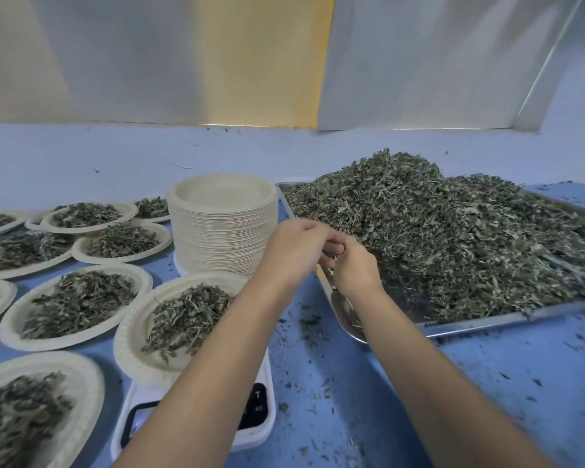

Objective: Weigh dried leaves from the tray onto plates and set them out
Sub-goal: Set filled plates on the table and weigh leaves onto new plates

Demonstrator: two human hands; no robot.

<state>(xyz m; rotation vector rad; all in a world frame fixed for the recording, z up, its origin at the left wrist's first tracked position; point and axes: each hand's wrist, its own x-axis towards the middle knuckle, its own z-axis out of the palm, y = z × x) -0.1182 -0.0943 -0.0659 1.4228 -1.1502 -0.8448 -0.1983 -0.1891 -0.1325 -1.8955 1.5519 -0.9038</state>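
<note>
1. Round off-white paper plates (78, 305) heaped with dried green leaves lay on the blue table (487, 383).
2. One filled plate (139, 332) sat on the white digital scale (260, 430).
3. My left hand (294, 251) had its fingers curled narrow against my right; I cannot tell what it held.
4. My right hand (353, 270) pinched a few leaves.
5. The rectangular metal tray (487, 320) held the leaf heap (453, 238).
</note>
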